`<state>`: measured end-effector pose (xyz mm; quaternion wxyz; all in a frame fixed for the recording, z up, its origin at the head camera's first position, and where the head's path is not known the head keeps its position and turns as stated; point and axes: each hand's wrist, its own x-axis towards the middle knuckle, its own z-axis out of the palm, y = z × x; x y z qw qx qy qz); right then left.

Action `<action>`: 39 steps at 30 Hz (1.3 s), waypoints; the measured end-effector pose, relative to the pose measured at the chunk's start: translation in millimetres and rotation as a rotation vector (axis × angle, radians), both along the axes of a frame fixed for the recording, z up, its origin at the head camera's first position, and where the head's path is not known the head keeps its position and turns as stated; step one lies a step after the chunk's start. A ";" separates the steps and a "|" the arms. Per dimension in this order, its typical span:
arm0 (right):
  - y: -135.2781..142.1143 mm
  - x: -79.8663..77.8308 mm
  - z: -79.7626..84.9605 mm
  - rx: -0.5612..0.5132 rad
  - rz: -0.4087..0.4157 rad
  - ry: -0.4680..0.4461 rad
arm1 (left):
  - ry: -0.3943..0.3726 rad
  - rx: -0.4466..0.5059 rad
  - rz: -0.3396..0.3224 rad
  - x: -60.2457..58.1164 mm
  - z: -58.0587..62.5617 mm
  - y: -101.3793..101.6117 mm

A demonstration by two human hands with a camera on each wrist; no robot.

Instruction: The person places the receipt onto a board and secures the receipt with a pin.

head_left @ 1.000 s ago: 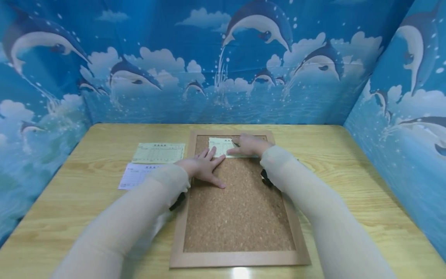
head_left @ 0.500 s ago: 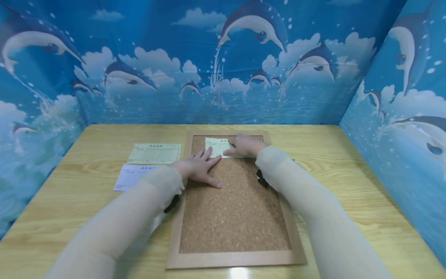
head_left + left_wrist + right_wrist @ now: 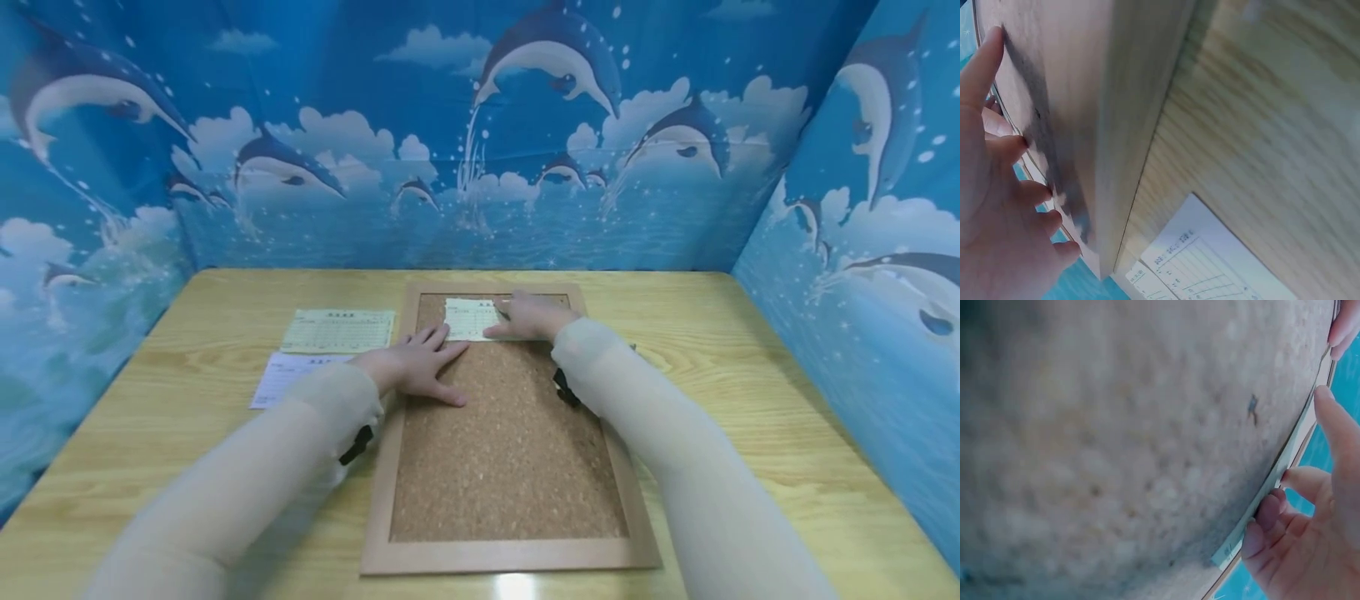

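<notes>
Lying lengthwise at lower centre, the framed corkboard (image 3: 510, 467) looks stiff and fairly light, best taken by its wooden rim, its cork face probably grainy enough to keep paper from sliding. At left, the lilac-white sheet (image 3: 288, 377) lies partly hidden. The left hand (image 3: 420, 364) rests across the board's left rail, fingers spread, its grip released. Near the board's top, upper middle of the frame, lies the pale green slip (image 3: 465, 321): likely feather-light, limp and easily torn, so flat fingertips near its edges should suit better than a hard pinch. The right hand (image 3: 531, 317) covers its right part; whether that grip pinches anything I cannot tell. Another green sheet (image 3: 337, 331) lies at centre left. The wood-grained surface (image 3: 750, 417) looks smooth, so loose paper may skate; beyond it, a blue dolphin-printed backdrop (image 3: 345, 225) fills the frame's top and sides.
</notes>
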<state>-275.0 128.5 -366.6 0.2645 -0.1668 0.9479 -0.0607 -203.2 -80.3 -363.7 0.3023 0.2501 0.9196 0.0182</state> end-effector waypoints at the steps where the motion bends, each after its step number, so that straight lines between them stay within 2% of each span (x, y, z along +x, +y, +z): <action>1: 0.2 0.7 -0.5 -0.007 -0.011 -0.006 | 0.006 0.000 -0.005 1.4 -0.1 -1.3; 6: 3.2 1.6 0.7 -0.068 -0.016 -0.037 | 0.024 -0.034 -0.041 8.1 1.4 -5.2; 12: 12.0 2.9 5.0 -0.161 -0.004 -0.098 | 0.006 -0.051 -0.049 16.6 4.3 -6.9; 18: 16.4 10.0 4.9 -0.123 0.051 -0.037 | -0.010 -0.018 -0.055 26.2 7.1 -10.0; 26: 16.6 25.0 10.7 -0.093 0.070 -0.031 | 0.064 0.051 -0.123 38.1 11.3 -24.0; 32: 16.6 36.1 11.5 -0.088 0.118 -0.038 | 0.078 0.096 -0.118 46.9 15.7 -43.7; 39: 12.3 49.0 10.2 -0.075 0.169 0.017 | 0.112 0.188 -0.087 54.1 8.9 -61.7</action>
